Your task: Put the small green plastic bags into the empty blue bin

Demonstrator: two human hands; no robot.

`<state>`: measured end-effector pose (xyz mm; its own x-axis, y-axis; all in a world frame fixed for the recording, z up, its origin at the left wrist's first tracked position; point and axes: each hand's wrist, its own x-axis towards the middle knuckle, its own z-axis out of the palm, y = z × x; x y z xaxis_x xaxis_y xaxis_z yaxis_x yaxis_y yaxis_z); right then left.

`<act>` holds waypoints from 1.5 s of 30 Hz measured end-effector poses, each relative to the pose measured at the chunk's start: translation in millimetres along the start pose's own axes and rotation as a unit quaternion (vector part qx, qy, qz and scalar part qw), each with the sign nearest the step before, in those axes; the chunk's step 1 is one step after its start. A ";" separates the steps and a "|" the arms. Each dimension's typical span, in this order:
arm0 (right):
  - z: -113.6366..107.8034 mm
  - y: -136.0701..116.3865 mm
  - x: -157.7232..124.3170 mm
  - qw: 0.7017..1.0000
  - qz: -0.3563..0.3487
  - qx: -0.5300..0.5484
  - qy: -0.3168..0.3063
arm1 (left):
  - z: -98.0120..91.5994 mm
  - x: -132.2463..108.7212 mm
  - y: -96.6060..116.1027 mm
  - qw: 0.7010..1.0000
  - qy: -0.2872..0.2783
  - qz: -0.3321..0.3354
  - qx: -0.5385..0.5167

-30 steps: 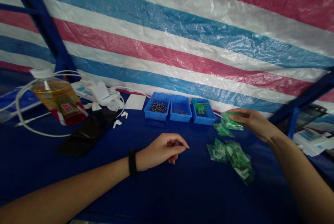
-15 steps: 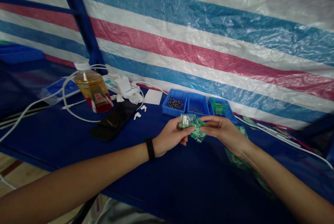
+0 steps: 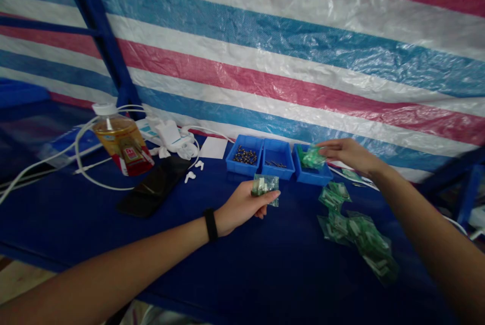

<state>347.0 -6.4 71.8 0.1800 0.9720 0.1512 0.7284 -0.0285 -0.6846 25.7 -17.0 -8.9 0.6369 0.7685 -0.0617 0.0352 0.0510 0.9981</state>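
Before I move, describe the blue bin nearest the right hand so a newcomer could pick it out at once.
Behind the dark blue table hangs a striped sheet, and along its foot stand three blue bins in a row. Yours is the right-end bin, close to the right hand. It alone shows green contents; the other two hold small loose pieces.

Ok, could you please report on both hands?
Left hand holding small clear bag; right hand touching green plastic at rightmost blue bin; other green bags beside right forearm.
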 end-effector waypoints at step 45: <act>-3.7 -4.6 18.0 0.990 -0.021 -0.030 -0.138 | -3.1 -0.2 -3.0 0.994 -0.085 0.007 0.069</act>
<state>349.4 10.4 80.3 -0.0336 0.9991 -0.0276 0.7708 0.0083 -0.6370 23.1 -15.4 -11.9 0.7589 0.6487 -0.0573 0.1224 -0.0558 0.9909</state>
